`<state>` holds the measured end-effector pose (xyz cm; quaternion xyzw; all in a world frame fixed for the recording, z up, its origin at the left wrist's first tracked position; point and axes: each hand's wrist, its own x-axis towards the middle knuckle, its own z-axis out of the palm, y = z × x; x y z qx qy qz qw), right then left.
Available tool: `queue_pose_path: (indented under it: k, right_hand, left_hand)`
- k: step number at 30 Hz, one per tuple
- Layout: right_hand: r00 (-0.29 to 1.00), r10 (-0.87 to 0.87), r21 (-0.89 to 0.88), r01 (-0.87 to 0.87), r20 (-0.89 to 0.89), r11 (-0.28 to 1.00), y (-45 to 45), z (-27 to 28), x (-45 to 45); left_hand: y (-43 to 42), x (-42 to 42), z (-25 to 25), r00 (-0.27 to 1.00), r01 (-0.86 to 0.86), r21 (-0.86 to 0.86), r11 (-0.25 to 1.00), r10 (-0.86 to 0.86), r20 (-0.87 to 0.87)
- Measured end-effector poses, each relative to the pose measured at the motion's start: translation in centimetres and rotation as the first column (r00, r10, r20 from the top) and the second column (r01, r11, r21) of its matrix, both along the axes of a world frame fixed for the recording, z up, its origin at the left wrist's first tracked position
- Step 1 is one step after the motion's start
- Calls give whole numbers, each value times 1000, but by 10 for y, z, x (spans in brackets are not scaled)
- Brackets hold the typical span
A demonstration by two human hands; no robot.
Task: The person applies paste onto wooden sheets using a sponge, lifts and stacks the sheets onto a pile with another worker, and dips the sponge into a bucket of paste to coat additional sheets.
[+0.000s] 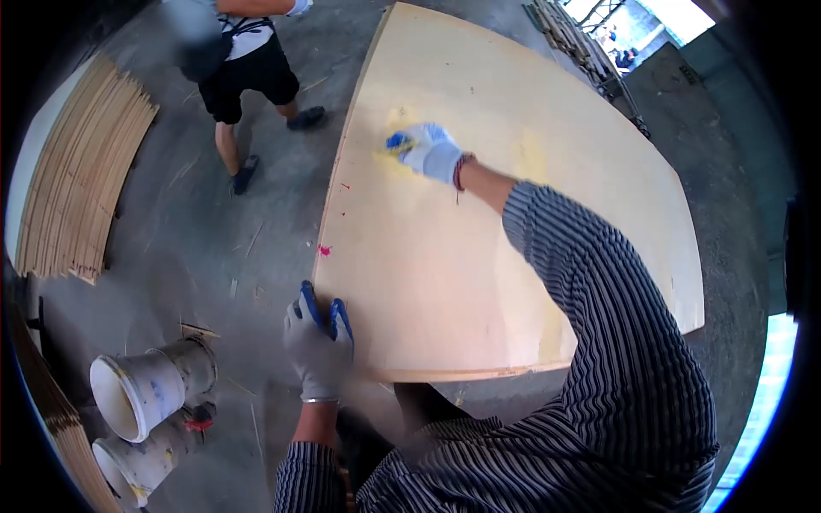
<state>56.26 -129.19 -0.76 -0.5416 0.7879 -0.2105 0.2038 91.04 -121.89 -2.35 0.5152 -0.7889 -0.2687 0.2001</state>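
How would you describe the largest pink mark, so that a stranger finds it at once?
Find the big pale panel. Follow its left edge down toward the gloved left hand. The pink mark sits just before the hand, larger than the small red marks farther up.

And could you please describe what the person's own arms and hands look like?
The left hand wears a pale grey fabric glove with blue fingers; the right hand wears a whitish fabric glove marked with blue. Dark-and-pale striped fabric sleeves cover the arms. A thin reddish cord bracelet circles the right wrist.
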Motion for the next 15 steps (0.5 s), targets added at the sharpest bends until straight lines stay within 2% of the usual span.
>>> queue_pose_path:
  k: [1,2,3,5,8,9,10,11,12,13,14,15]
  right_hand:
    - [996,63,-60,-67,-61,996,21,0,21]
    - [965,141,-129,-172,-221,977,41,-8,38]
    - [944,199,-130,-240,-265,962,63,-8,61]
    - [919,245,-151,-302,-308,941,108,2,114]
    - [896,335,-41,-361,-290,932,169,11,184]
    - [900,330,-117,-375,-284,920,190,8,204]
    - [901,315,-117,-362,-297,925,204,15,226]
    - [918,288,-89,-322,-271,942,215,27,249]
    - [934,263,-57,-284,-243,957,224,35,264]
    - [935,254,-53,-275,-249,960,230,35,266]
    - [945,244,-62,-263,-218,963,234,34,267]
    - [955,232,-76,-249,-187,966,235,33,270]
  left_hand:
    - [0,1,-1,1000,-2,-2,1000,2,-12]
    - [0,3,-2,1000,16,-6,1000,-16,-21]
    - [0,5,-5,998,13,-24,1000,-15,-57]
    - [-1,8,-15,993,18,-59,998,-25,-116]
    - [-5,9,-29,974,-34,-29,999,27,-223]
    - [-7,10,-36,955,-50,17,999,53,-292]
    - [-14,12,-47,952,-35,13,999,37,-305]
    - [-22,15,-61,842,31,273,962,122,-526]
    - [-28,19,-77,688,159,494,855,264,-676]
    - [-33,24,-97,627,205,521,828,298,-720]
    - [-37,41,-93,625,216,519,827,291,-724]
    - [-40,65,-85,615,314,617,722,341,-711]
